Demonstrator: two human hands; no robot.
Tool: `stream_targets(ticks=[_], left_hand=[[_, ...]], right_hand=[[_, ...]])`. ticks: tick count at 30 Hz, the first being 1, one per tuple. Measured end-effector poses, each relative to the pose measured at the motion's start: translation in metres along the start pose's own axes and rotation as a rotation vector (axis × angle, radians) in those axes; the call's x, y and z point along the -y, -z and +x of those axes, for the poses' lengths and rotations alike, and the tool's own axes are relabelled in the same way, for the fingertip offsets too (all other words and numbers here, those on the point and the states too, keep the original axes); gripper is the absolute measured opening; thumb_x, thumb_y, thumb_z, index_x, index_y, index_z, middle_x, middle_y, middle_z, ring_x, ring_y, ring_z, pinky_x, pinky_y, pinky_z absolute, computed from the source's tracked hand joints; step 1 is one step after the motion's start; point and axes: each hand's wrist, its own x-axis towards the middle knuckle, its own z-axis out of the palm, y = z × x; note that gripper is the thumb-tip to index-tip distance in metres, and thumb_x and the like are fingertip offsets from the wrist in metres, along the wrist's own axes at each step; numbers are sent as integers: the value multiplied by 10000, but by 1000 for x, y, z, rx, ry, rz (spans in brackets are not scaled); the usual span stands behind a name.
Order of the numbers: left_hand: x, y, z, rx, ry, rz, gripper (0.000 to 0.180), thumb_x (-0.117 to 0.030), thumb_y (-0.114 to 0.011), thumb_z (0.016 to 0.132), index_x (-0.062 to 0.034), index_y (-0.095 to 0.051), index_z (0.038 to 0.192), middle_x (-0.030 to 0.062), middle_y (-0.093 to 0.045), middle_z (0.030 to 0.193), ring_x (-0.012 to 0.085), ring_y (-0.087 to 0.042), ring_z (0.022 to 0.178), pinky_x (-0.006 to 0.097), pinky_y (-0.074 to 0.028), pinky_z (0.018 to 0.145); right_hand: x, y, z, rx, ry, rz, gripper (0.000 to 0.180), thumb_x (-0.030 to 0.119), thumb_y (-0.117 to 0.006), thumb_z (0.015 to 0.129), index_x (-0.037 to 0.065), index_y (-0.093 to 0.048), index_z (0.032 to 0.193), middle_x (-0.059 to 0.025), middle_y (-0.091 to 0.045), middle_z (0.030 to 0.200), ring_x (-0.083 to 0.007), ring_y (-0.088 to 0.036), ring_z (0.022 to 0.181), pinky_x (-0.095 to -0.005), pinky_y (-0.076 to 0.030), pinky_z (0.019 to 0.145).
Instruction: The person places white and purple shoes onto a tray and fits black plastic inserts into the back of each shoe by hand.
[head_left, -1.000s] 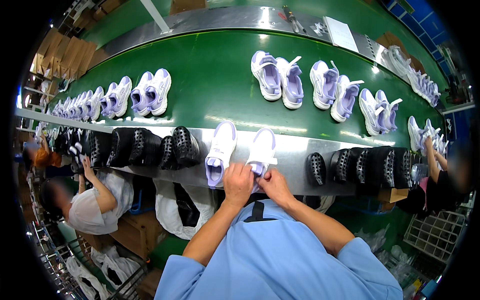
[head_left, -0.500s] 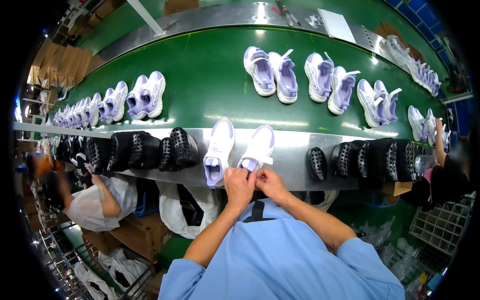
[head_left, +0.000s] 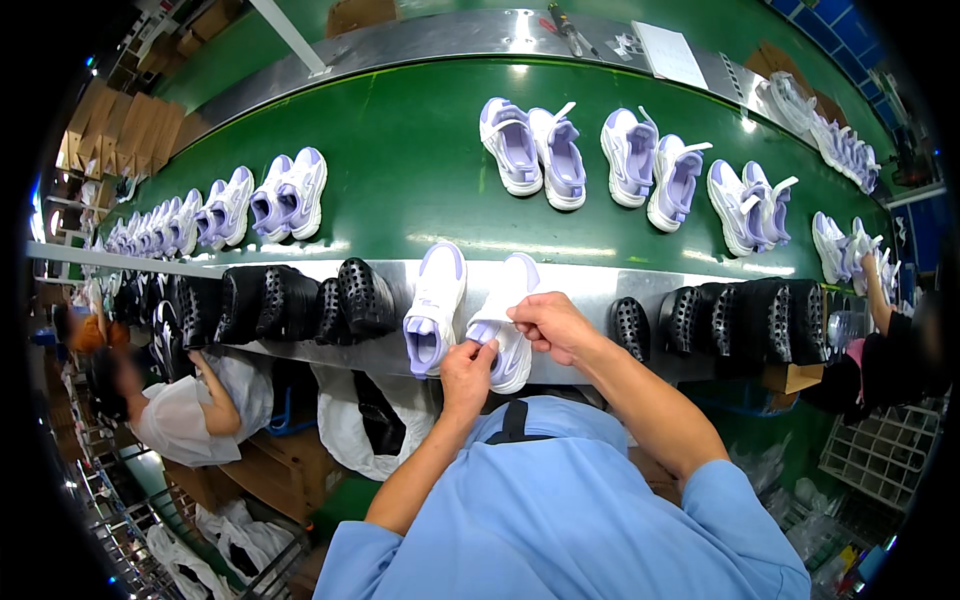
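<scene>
Working at a white-and-lilac shoe (head_left: 497, 300) in front of the body, toe outward, over a steel ledge (head_left: 590, 283) (resting fully on it or slightly raised, cannot tell). Pinching its upper from the right with the right hand (head_left: 555, 324), thumb against fingers; exact grip on the strap partly covered. Holding the collar near the opening with the left hand (head_left: 468, 376), closer to the body. Using both near each other, without contact between them.

Standing just to the left, untouched: a matching shoe (head_left: 438, 295), upright, toe outward too. Noted along the ledge: dark perforated forms to the left (head_left: 367, 298) and more to the right (head_left: 720, 325). Farther out, on a green work surface (head_left: 400, 180): paired sneakers (head_left: 512, 150), both sides. Seen at far left: a co-worker in a white top (head_left: 185, 420).
</scene>
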Motion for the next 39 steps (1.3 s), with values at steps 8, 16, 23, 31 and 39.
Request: stream_targets(ticks=[8,16,23,31,39], left_hand=[[-8,-4,-2,-17,234,-288,267,-171,-782,946,64,-742,826,20,-676,745,91,-544,682,290,-439,636],[-8,-13,-3,-41,77,-66,235,-148,-771,929,70,-740,847,84,-676,736,169,-590,694,335,-463,659],[-35,3,-16,-136,-523,397,141,-66,-787,850,-24,-689,943,143,-644,876,365,-603,847,457,-485,744],[-27,2,8,-64,-643,421,169,-23,-753,832,-41,-657,970,140,-628,934,351,-617,901,468,-505,765],[-49,32,-20,-17,-606,487,206,16,-722,842,-34,-667,1034,160,-643,981,380,-630,947,474,-516,806]], right_hand=[[-53,10,-3,-40,-25,-6,239,191,-745,996,79,-645,810,9,-594,738,-57,-452,577,-232,-311,462],[-87,20,15,-102,85,-200,260,233,-756,970,40,-667,819,-35,-639,726,-130,-515,583,-313,-382,509],[-91,38,4,-374,364,-777,336,277,-803,913,-20,-645,913,-125,-670,758,-240,-646,684,-410,-526,659],[-88,14,3,-282,394,-776,347,308,-754,931,-8,-613,933,-247,-692,808,-452,-687,785,-511,-534,720],[-82,10,-11,-390,554,-1467,359,377,-594,1025,26,-652,972,-209,-731,823,-406,-726,728,-544,-571,644]])
